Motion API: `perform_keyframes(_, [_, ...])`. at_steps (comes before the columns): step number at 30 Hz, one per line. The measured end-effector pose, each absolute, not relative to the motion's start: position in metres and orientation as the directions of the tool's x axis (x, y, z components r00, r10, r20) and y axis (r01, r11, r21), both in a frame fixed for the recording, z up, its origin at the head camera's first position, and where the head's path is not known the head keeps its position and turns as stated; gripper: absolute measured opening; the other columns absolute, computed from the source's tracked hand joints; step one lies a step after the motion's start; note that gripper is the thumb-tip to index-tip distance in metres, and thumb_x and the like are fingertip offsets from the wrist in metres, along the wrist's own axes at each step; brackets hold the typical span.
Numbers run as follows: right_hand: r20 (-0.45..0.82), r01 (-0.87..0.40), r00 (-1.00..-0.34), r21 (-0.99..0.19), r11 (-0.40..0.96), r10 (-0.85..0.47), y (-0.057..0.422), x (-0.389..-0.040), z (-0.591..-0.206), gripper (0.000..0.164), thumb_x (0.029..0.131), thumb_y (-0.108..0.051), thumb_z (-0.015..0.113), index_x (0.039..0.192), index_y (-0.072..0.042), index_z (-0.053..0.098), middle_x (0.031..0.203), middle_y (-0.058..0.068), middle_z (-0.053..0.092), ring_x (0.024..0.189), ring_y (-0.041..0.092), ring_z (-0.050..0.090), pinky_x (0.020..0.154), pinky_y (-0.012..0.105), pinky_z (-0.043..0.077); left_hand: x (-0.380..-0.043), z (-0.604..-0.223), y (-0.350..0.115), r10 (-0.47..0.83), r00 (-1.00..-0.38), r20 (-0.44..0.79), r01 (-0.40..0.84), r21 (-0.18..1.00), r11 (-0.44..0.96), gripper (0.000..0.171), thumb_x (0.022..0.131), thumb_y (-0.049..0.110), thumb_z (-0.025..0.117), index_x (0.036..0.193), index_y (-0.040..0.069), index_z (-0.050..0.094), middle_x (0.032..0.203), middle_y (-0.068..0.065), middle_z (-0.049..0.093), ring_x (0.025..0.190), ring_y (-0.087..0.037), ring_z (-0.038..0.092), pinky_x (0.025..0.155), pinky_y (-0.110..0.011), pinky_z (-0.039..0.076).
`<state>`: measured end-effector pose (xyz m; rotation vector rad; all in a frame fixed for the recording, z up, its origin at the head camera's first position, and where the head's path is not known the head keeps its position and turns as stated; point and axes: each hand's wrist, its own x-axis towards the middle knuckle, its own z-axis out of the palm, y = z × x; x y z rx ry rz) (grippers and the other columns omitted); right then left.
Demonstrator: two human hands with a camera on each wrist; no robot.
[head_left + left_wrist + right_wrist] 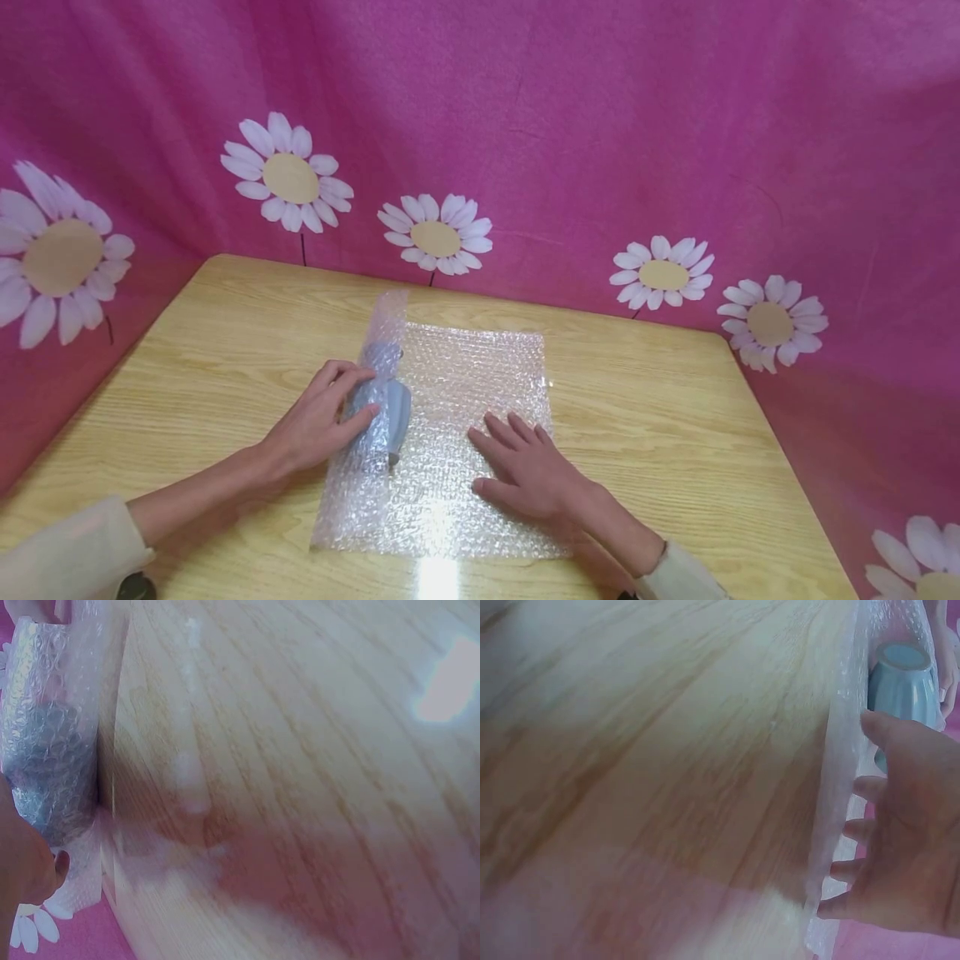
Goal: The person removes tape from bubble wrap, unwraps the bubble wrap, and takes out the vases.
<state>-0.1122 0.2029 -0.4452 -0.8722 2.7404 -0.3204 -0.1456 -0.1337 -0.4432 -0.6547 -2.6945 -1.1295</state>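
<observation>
A sheet of bubble wrap (465,367) lies on the table, its left part folded up over a light blue cup (400,410) that lies on its side. My left hand (318,417) holds that fold against the cup, fingers bent over the top and thumb lower down. Through the plastic the wrapped side of the cup shows only dimly in the left wrist view. With its fingers spread, my right hand (536,475) rests on the flat right part of the sheet. The right wrist view shows the base of the cup (904,658) beyond the right thumb.
The wooden table (660,433) reaches out on both sides of the sheet. A pink cloth with white daisies (525,125) hangs along its back and sides. Glare (437,575) shines near the front edge.
</observation>
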Motion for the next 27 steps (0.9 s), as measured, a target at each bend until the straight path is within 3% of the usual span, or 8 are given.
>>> perform_keyframes(16, [-0.188, -0.579, -0.767, -0.209, 0.788, -0.614, 0.2044, -0.1111, -0.4499, 0.071, 0.102, -0.060, 0.036, 0.161, -0.023, 0.021, 0.165, 0.010, 0.015, 0.149, 0.039, 0.007, 0.114, 0.065, 0.013, -0.1460, -0.4416, -0.1295, 0.323, -0.899, 0.295, 0.437, 0.653, 0.618, 0.049, 0.095, 0.026, 0.067, 0.138, 0.006, 0.056, 0.126, -0.013, 0.047, 0.107, -0.025, 0.049, 0.088, -0.045, 0.046])
perform_keyframes(27, [-0.189, -0.577, -0.767, -0.216, 0.788, -0.613, 0.2039, -0.1112, -0.4497, 0.070, 0.102, -0.059, 0.038, 0.161, -0.023, 0.021, 0.165, 0.010, 0.016, 0.149, 0.038, 0.008, 0.114, 0.065, 0.013, -0.1476, -0.4416, -0.1257, 0.310, -0.913, 0.264, 0.405, 0.659, 0.634, 0.052, 0.096, 0.036, 0.066, 0.140, 0.011, 0.056, 0.128, -0.011, 0.046, 0.111, -0.025, 0.047, 0.089, -0.044, 0.045])
